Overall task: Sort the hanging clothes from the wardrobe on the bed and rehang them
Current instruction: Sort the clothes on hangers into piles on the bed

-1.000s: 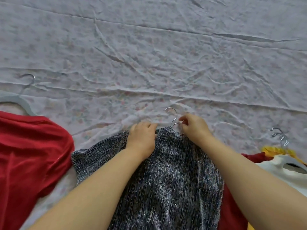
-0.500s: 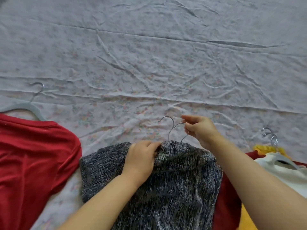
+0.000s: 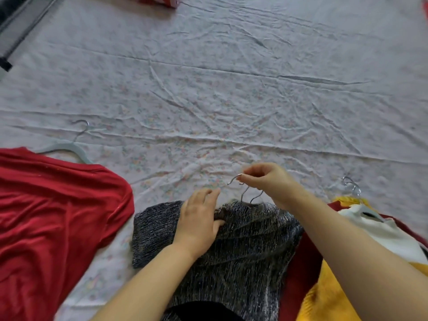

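Grey knit garment (image 3: 234, 251) lying flat at the near edge of the bed (image 3: 231, 100), between a red garment (image 3: 53, 216) and a pile of white, yellow and red clothes (image 3: 379, 237). Right hand (image 3: 268, 181): fingers (image 3: 249, 179) pinched shut on the wire hanger hooks (image 3: 243, 188) rising from the garment's neck. Left hand (image 3: 199, 223): fingers loosely spread, palm flat on the knit's shoulder, thumb tucked into a fold. A pale hanger (image 3: 67, 147) protrudes from the red garment.
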The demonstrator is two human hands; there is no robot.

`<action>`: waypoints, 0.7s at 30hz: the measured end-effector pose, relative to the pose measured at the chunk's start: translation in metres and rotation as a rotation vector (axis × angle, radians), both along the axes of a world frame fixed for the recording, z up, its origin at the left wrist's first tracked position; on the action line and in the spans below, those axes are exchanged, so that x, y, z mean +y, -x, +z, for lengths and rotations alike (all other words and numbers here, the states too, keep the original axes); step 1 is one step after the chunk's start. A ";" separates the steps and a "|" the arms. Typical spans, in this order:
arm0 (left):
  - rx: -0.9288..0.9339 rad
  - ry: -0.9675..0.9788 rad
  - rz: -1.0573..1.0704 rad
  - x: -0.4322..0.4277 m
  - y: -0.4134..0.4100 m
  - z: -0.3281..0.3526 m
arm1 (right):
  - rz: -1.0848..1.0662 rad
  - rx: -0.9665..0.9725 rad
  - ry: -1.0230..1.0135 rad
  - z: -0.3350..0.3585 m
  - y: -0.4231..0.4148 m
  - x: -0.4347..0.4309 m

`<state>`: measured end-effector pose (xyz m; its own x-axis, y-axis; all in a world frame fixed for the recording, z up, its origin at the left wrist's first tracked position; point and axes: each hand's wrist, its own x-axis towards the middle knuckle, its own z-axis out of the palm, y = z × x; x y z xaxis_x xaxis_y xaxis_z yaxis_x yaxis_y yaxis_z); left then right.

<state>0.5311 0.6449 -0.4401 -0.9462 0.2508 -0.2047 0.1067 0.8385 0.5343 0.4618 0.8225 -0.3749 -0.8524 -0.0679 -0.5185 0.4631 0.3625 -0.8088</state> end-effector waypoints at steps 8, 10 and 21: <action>0.048 0.141 -0.139 -0.026 -0.011 0.062 | -0.031 0.068 0.171 0.086 -0.042 -0.018; 0.079 0.094 -0.134 -0.039 -0.018 0.085 | 0.004 0.075 0.196 0.110 -0.051 -0.030; 0.171 -0.085 -0.009 -0.102 -0.074 0.221 | 0.099 0.518 -0.006 0.248 -0.096 -0.087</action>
<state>0.6055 0.5432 -0.2187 -0.9629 0.2691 -0.0186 0.2095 0.7895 0.5769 0.5580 0.7357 -0.1265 -0.9866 -0.1599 -0.0319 -0.0334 0.3895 -0.9204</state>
